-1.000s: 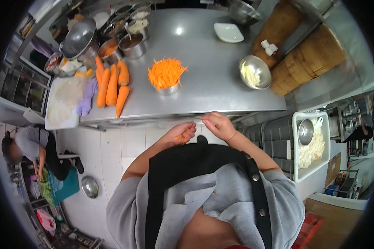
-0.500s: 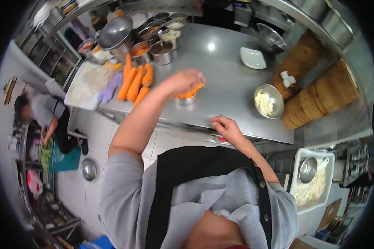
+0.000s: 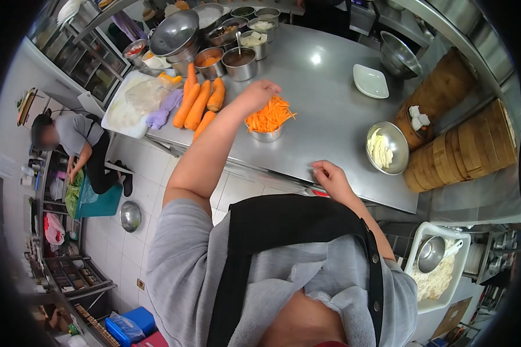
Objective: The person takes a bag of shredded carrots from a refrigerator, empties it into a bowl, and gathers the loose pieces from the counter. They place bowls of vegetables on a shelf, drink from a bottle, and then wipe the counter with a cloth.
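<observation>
Overhead, wide-angle view of 1 steel table [image 3: 324, 115] in kitchen. At front of table, left of center: 1 metal tin [image 3: 266, 135] w/ 1 tall heap of carrot shreds [image 3: 270, 117] above rim. 2 bare hands in view. L hand [image 3: 261, 94] over back-left side of heap, fingers bent and close together; can't tell if touching or gripping shreds. R hand [image 3: 331, 178] near front table edge, right of tin, fingers curled narrow; can't tell if holding anything.

Left of tin: 5 whole carrots [image 3: 197, 104], grouped, partly behind L forearm; beside them, 1 purple cloth-like item [image 3: 164, 111] and 1 white tray [image 3: 117, 114] w/ plastic bag. Behind carrots: 1 tin w/ orange contents [image 3: 209, 63], 1 tin w/ spoon [image 3: 240, 65], 1 tin w/ white cubes [image 3: 255, 42].

Table, right side: 1 white dish [image 3: 370, 81], 1 bowl w/ pale-yellow strips [image 3: 387, 148], 2 stacks of bamboo steamers [image 3: 466, 146].

Far left: 1 seated co-worker [image 3: 75, 136], both hands at greens [image 3: 73, 194] by 1 teal bin [image 3: 100, 199]; 1 metal bowl [image 3: 130, 216] on floor nearby.
</observation>
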### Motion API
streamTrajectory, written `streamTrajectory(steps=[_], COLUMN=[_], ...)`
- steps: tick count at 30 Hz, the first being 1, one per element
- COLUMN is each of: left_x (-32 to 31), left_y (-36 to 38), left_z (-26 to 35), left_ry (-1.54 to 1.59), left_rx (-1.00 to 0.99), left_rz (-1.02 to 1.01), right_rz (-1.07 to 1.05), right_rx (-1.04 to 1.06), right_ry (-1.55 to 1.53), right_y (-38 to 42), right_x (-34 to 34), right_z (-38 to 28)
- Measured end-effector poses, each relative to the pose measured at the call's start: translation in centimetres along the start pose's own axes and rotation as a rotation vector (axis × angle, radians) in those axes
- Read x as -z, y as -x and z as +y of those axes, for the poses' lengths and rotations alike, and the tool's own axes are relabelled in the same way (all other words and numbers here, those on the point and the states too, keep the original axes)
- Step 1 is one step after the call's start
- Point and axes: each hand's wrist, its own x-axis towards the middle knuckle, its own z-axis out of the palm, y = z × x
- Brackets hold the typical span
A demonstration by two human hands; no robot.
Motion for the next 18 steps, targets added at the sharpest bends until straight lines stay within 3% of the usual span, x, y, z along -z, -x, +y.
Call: streamTrajectory(steps=[2,4,7,10,13,16,18], left_x=[0.4,0.5,0.1,0.6,0.6,0.7,0.7], left_y=[0.5,0.9,-0.7,0.9,1.7,1.2,2.1], left_z=[0.7,0.8,-2.3,-0.3,0.4,-0.3,-0.3], left_ry=[0.033,0.036,0.085,-0.057,-0.362,-0.468,-0.347], left_rx=[0.010,-0.021,-0.122,-0.009,-0.096,-0.124,-0.179], left_rz=[-0.003,0.021,0.060,-0.011,0.053,0.034,0.059], right_rz=[0.005,0.041,0.059,0.080,0.130,0.176,0.209], right_rx=[0.004,0.143,0.210,0.222,0.257,0.274,0.287], right_ry=[0.067,0.166,0.224,0.221,0.164,0.171,0.187], right_y=[-0.8,-2.4,-4.7,-6.6,-8.3,-9.0,-9.1], right_x=[-0.3,-0.9,-1.9,-3.1,-4.3,-5.0,-5.5], right_z=[-1.2,-1.1,-1.7,-2.8,-2.8,-3.7,-4.3])
